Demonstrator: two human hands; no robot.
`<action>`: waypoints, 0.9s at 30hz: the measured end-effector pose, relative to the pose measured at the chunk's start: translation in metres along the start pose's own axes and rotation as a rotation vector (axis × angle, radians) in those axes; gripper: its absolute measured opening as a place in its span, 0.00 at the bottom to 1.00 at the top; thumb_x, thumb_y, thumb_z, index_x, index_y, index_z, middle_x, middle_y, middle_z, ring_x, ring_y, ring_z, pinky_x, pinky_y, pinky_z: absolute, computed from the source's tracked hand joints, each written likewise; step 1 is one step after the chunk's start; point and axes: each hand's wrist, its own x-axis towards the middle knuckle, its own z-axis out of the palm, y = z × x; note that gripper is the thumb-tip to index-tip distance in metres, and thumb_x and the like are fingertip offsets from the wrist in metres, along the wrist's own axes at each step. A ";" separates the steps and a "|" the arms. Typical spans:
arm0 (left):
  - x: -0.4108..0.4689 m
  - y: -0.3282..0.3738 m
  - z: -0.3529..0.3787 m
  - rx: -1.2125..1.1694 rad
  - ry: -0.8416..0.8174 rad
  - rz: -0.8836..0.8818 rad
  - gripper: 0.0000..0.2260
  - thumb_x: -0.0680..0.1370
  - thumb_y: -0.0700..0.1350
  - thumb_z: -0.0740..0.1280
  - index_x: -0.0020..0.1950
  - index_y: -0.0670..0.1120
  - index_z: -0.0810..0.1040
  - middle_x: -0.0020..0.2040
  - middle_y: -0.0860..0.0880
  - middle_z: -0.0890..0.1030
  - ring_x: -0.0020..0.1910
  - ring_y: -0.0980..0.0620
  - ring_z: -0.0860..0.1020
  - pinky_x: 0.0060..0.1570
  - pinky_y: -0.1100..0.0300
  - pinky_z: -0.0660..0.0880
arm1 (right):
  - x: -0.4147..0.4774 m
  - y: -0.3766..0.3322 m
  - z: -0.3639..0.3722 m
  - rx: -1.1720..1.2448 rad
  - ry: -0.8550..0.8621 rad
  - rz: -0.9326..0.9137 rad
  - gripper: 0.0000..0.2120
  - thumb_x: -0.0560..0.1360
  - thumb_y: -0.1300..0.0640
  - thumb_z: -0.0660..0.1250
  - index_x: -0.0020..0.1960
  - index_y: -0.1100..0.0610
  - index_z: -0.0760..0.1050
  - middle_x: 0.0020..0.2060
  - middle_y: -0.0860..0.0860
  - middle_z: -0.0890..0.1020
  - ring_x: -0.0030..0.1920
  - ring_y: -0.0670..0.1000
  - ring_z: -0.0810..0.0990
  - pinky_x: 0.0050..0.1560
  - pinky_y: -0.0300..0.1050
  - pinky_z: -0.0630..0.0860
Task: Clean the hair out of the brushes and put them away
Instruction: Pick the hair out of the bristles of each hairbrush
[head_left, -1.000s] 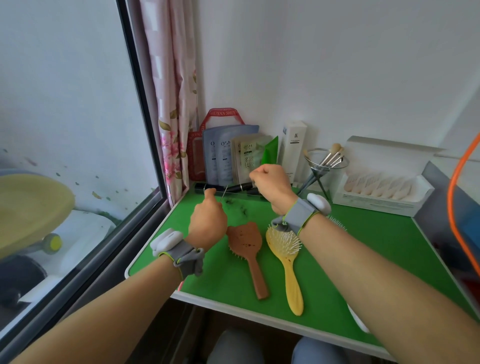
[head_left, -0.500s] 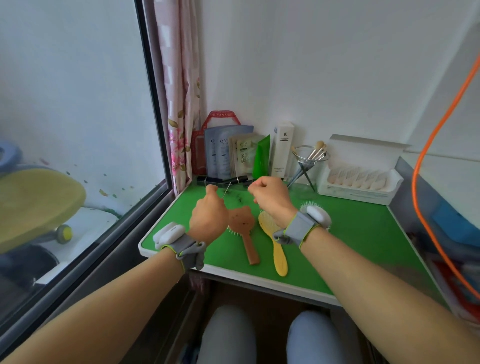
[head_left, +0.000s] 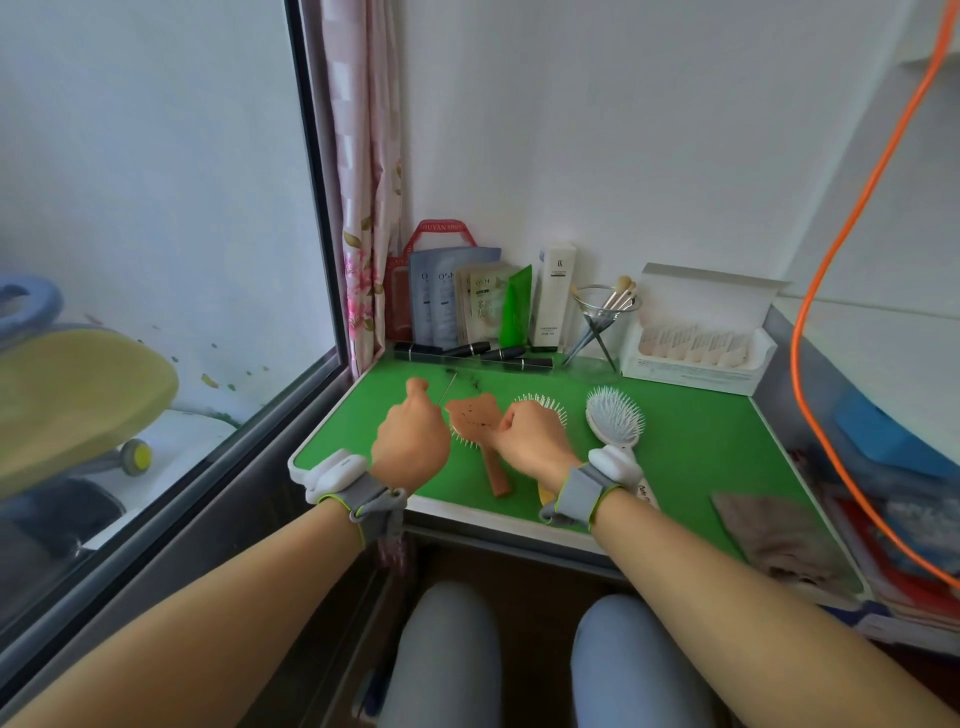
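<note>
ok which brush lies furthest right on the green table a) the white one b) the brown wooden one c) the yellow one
A, the white brush lies to the right of the right hand, with the brown brush and the yellow brush both further left.

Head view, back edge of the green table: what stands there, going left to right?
Blue sachets → beige sachets → green packet → tall white box → glass of makeup brushes → open white box of vials.
</note>
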 end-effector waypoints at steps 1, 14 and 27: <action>-0.002 -0.001 -0.001 -0.003 0.000 0.003 0.18 0.82 0.40 0.52 0.72 0.45 0.58 0.54 0.38 0.78 0.49 0.38 0.79 0.51 0.42 0.77 | -0.002 0.000 0.001 -0.040 -0.006 0.003 0.15 0.73 0.48 0.69 0.34 0.57 0.72 0.32 0.51 0.77 0.31 0.52 0.75 0.34 0.44 0.71; -0.005 -0.006 -0.002 -0.041 0.009 0.015 0.17 0.82 0.40 0.52 0.72 0.45 0.59 0.54 0.38 0.78 0.49 0.38 0.79 0.51 0.41 0.77 | -0.016 -0.001 0.005 -0.224 -0.008 0.021 0.11 0.74 0.50 0.67 0.40 0.57 0.72 0.37 0.52 0.77 0.36 0.54 0.76 0.34 0.42 0.71; 0.003 -0.001 0.007 -0.115 0.105 0.108 0.15 0.82 0.42 0.53 0.69 0.45 0.61 0.46 0.39 0.79 0.42 0.39 0.78 0.43 0.45 0.76 | -0.007 0.006 -0.013 0.060 0.330 -0.075 0.16 0.74 0.57 0.65 0.31 0.55 0.64 0.26 0.48 0.68 0.25 0.47 0.64 0.25 0.43 0.57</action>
